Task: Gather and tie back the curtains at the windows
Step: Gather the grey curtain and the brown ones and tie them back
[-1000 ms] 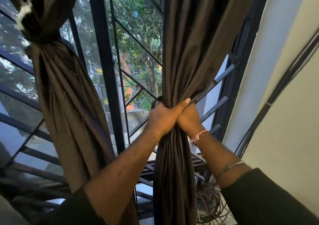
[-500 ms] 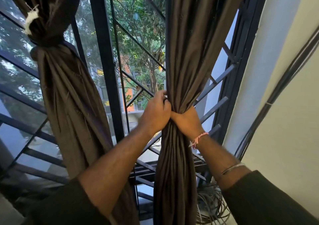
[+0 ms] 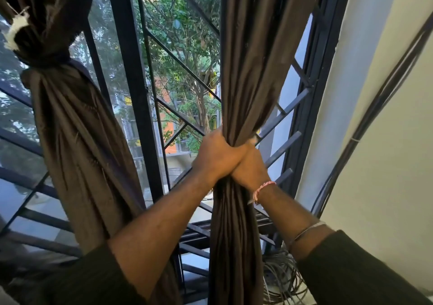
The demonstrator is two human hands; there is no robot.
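Both hands clasp the dark brown fabric curtain [image 3: 241, 75] bunched at the window's right side: the left hand [image 3: 215, 157] curls round it from the left, the right hand [image 3: 251, 166] grips just below. A second dark brown knotted curtain [image 3: 70, 122] hangs well left, beside the black metal window grille [image 3: 131, 75].

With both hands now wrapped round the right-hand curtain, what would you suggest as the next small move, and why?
Probably hold the bunch with the right hand and free the left hand to start a knot. Both grip the gathered right curtain at one spot, and no tie shows on it, while the left curtain is already knotted.
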